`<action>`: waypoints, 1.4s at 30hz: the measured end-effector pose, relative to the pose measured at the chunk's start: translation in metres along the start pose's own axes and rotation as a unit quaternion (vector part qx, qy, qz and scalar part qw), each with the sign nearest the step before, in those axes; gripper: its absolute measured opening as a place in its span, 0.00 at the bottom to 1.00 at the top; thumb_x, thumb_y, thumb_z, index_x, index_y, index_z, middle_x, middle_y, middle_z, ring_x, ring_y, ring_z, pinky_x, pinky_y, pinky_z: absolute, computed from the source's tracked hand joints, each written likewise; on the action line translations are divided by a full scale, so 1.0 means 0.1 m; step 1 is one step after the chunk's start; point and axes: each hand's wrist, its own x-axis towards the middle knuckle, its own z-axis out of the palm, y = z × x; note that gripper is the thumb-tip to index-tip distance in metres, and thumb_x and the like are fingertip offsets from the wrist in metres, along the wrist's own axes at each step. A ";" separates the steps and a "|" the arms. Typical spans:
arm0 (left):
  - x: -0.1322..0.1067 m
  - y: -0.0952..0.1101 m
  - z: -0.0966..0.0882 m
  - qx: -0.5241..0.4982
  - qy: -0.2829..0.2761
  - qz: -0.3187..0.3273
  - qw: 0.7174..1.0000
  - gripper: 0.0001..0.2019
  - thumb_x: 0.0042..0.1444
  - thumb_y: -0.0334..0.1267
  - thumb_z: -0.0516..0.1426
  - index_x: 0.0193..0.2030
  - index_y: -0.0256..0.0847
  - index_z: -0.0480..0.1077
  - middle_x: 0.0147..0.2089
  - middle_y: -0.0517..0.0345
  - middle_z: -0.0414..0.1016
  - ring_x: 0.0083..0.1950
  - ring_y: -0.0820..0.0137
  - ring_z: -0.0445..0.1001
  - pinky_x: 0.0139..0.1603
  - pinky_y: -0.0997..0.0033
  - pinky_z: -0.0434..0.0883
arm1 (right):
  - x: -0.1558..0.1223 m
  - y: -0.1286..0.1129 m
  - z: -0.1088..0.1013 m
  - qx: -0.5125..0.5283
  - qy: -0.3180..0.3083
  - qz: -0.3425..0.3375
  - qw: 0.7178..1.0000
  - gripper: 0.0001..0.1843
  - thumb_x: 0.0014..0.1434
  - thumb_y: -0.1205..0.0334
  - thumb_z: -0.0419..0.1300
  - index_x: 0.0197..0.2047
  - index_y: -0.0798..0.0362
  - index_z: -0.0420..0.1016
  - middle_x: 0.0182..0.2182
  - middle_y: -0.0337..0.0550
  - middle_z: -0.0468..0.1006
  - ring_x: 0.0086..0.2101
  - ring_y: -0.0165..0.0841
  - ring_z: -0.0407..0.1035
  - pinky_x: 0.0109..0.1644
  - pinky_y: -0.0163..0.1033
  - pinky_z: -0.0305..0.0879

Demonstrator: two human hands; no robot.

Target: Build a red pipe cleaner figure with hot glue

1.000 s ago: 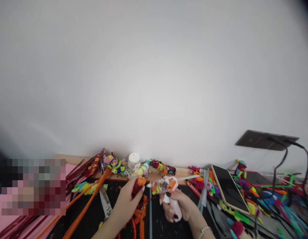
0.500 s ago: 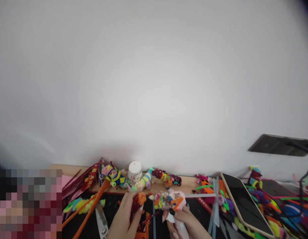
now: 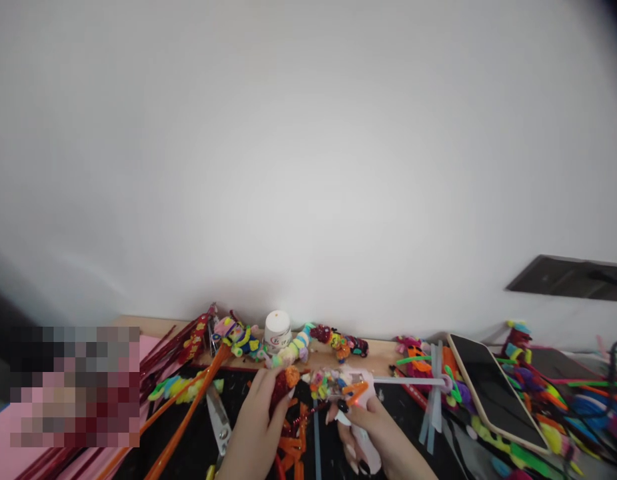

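Observation:
My left hand [image 3: 253, 427] is closed round a small red fuzzy piece with an orange tip [image 3: 283, 385], held up over the black mat [image 3: 198, 433]. My right hand [image 3: 373, 427] grips a white and pink glue gun [image 3: 356, 393] covered in coloured stickers, with a clear glue stick [image 3: 413, 382] sticking out to the right. The gun's nozzle points left, close to the orange tip. Both hands are low in the head view, cut off by the bottom edge.
Orange pipe cleaners [image 3: 188, 417] and scissors [image 3: 219, 417] lie left of my hands. A white bottle [image 3: 277, 329] and small pipe-cleaner figures [image 3: 338, 341] line the wall. A phone [image 3: 493, 393] and heaps of coloured pipe cleaners [image 3: 568, 413] lie on the right. A blurred patch covers the far left.
The view has shifted slightly, so the table items sit a little differently in frame. My hands have kept their grips, and the gun's nozzle has come closer to the orange tip.

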 end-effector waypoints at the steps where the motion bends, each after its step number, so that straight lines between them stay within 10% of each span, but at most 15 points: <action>1: 0.00 0.01 -0.01 -0.001 -0.003 -0.003 1.000 0.16 0.60 0.35 0.47 0.55 0.44 0.60 0.55 0.47 0.66 0.59 0.60 0.63 0.59 0.53 0.62 | -0.01 -0.01 0.01 -0.003 0.006 0.006 1.000 0.23 0.44 0.47 0.66 0.29 0.60 0.71 0.09 0.35 0.67 0.07 0.21 0.53 0.10 0.27 0.54; 42: -0.01 0.06 -0.06 -0.037 0.004 0.003 0.999 0.19 0.55 0.28 0.50 0.54 0.45 0.64 0.51 0.51 0.68 0.56 0.61 0.67 0.57 0.59 0.63 | -0.05 -0.05 -0.01 -0.018 -0.030 0.004 0.999 0.20 0.49 0.49 0.63 0.32 0.62 0.74 0.10 0.33 0.66 0.09 0.22 0.56 0.12 0.29 0.58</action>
